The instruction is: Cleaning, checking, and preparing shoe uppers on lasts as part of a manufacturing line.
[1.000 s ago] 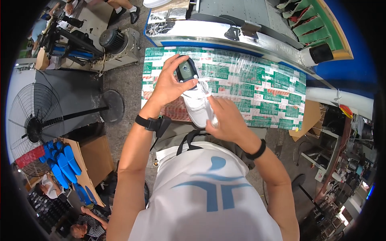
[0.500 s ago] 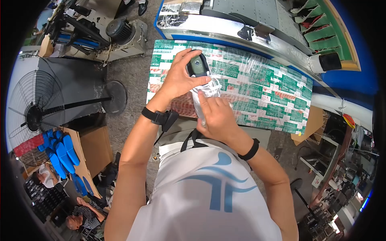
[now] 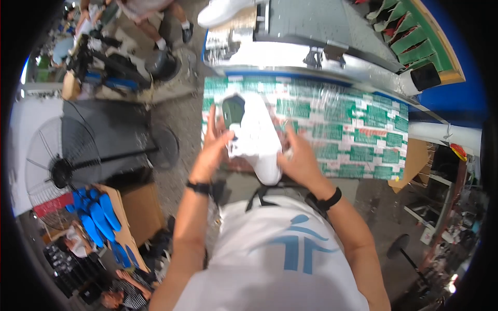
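1. The fingers of the left hand (image 3: 210, 150) are spread along the left side of a white shoe (image 3: 257, 124), with the thumb laid against it; those of the right hand (image 3: 301, 160) are curved at its right edge. As both are blurred, whether either is closed in a grip cannot be told.
2. The shoe is tilted, its toe pointed near and its green insole (image 3: 233, 110) exposed at the far left.
3. Beneath it, a work surface (image 3: 342, 124) is covered in green-and-white printed wrapping.
4. Along its far side a metal-edged machine (image 3: 290, 54) is placed; another white shoe (image 3: 223, 13) is set at its far left.
5. A green slotted panel (image 3: 415, 39) is framed in wood at the far right.
6. On the left, a standing fan (image 3: 61, 172) is seen, with blue sole-shaped pieces (image 3: 98, 215) stacked nearer, beside cardboard (image 3: 142, 212).
7. At the near left, a striped garment (image 3: 134, 295) is worn by a person.
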### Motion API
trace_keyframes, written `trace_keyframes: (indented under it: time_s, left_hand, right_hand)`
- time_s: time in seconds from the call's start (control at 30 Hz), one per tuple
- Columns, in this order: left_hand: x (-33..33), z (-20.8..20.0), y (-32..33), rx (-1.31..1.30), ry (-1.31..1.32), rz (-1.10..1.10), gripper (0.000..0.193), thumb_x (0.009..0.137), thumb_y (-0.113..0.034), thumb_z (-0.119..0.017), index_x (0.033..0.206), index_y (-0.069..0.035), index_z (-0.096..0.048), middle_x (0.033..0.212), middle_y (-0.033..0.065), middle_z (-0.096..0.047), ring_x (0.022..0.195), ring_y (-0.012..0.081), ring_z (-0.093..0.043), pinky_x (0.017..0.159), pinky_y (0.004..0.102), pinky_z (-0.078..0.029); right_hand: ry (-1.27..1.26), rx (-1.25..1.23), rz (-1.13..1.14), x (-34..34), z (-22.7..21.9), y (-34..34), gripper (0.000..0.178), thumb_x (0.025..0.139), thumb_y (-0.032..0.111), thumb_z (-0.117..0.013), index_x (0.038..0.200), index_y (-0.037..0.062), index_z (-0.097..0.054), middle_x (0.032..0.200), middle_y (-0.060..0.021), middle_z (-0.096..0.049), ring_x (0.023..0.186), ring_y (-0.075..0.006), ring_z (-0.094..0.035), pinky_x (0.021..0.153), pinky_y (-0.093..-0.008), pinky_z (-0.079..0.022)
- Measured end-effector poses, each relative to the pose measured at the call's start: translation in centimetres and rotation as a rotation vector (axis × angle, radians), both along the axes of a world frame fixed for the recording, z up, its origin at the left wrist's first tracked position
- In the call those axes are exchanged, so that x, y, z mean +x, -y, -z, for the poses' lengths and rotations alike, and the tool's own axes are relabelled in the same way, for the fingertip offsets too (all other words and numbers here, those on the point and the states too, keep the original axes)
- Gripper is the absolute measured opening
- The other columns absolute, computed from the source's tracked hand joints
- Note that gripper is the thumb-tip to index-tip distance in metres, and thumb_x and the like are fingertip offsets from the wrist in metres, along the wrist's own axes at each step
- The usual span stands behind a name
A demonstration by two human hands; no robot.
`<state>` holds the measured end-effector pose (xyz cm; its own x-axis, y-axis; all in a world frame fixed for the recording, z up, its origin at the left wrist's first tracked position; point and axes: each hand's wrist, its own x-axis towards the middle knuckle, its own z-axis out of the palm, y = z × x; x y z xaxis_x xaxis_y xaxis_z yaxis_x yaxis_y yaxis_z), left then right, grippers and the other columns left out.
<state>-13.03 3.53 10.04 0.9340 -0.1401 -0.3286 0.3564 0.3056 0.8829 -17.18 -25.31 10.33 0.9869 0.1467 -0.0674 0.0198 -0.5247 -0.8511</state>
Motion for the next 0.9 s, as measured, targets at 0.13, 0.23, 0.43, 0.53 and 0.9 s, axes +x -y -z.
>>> trace_keyframes:
  time_s: [0.13, 0.23, 0.43, 0.53, 0.9]
  left_hand:
    - [-5.9, 4.8, 0.3, -0.023, -0.216, -0.191, 0.070, 0.116, -0.039, -0.065, 0.172, -0.012, -0.034, 0.163, 0.0064, -0.056, 0.141, 0.0274, -0.063, 0.113, 0.0483, -0.056]
    - [-3.8, 4.7, 1.2, -0.071, -0.340, -0.370, 0.058, 0.109, -0.017, -0.076, 0.160, -0.003, -0.052, 0.142, 0.0077, -0.071, 0.129, 0.0233, -0.069, 0.109, 0.0437, -0.058]
    - [7.0, -5.6, 3.0, 0.791, 0.271, -0.177, 0.073, 0.077, -0.014, -0.105, 0.134, 0.006, -0.063, 0.121, 0.0148, -0.077, 0.103, 0.0186, -0.073, 0.092, 0.0345, -0.061]
    - [16.7, -11.6, 4.3, 0.929, 0.593, -0.033, 0.079, 0.073, -0.024, -0.108, 0.132, 0.004, -0.065, 0.115, 0.0147, -0.079, 0.104, 0.0219, -0.073, 0.093, 0.0372, -0.061]
    - [30.6, -1.3, 1.8, 1.455, 1.009, -0.134, 0.100, 0.083, 0.002, -0.077, 0.173, -0.002, -0.036, 0.176, 0.0312, -0.037, 0.162, 0.0510, -0.036, 0.135, 0.0533, -0.027]
  right_hand:
    - [0.058, 0.193, -0.193, -1.5, -0.4, -2.5, 0.083, 0.086, 0.022, -0.077, 0.162, 0.0009, -0.053, 0.144, -0.0274, -0.068, 0.132, -0.0480, -0.064, 0.119, -0.0543, -0.047]
    - [0.216, 0.094, -0.398, -0.7, 1.6, -1.3, 0.076, 0.086, 0.025, -0.079, 0.156, 0.0029, -0.060, 0.119, -0.0216, -0.068, 0.112, -0.0437, -0.066, 0.100, -0.0546, -0.052]
    - [0.395, -0.358, 0.092, 4.0, 6.2, 8.6, 0.061, 0.083, 0.027, -0.081, 0.139, 0.0064, -0.069, 0.116, -0.0178, -0.064, 0.109, -0.0387, -0.064, 0.096, -0.0528, -0.052]
    - [0.464, -0.492, 0.098, 4.1, 6.2, 12.4, 0.056, 0.083, 0.025, -0.081, 0.135, 0.0075, -0.071, 0.114, -0.0166, -0.065, 0.108, -0.0378, -0.064, 0.096, -0.0522, -0.052]
    - [0.442, -0.434, 0.150, 4.5, 6.6, 11.2, 0.040, 0.085, 0.027, -0.079, 0.122, 0.0107, -0.075, 0.108, -0.0138, -0.066, 0.105, -0.0364, -0.066, 0.095, -0.0518, -0.054]
